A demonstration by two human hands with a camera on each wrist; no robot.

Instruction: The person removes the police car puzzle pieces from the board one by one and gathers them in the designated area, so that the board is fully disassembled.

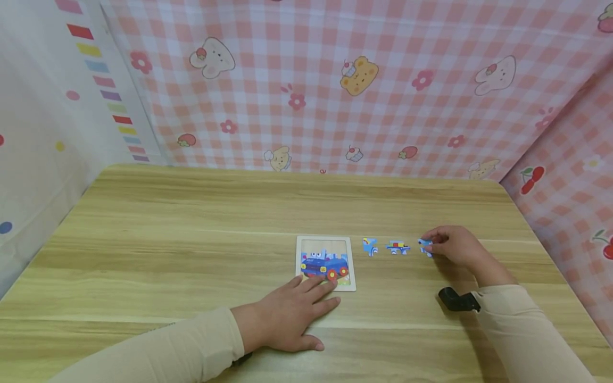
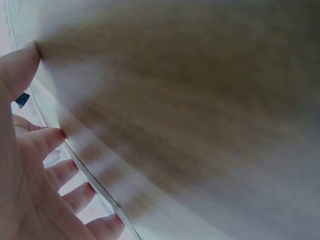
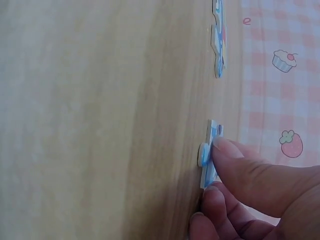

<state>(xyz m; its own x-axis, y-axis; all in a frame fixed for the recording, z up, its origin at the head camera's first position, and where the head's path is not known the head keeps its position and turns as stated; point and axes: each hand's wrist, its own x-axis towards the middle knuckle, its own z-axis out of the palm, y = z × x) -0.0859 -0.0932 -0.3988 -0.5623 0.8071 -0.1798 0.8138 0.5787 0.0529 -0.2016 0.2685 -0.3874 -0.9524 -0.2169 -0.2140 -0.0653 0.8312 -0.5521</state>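
Note:
A square puzzle board (image 1: 325,238) with a pale rim lies on the table, its lower part filled with a blue cartoon car (image 1: 313,266) and its upper part bare. My left hand (image 1: 287,314) rests with fingers spread across the board's near edge, thumb on the table. At the right, my right hand (image 1: 460,247) pinches a blue-and-white puzzle piece (image 3: 206,172) between thumb and fingers, low at the tabletop. Between board and right hand lie a light-blue puzzle piece (image 1: 369,247) and another with red and yellow blocks (image 1: 398,247). The left wrist view shows the board only edge-on.
The wood-grain table (image 1: 191,213) ends at a pink checked curtain (image 1: 287,80) behind and another at the right. A pale dotted cloth (image 1: 43,133) hangs at the left. A black wrist-camera mount (image 1: 457,300) juts from the right sleeve above the table.

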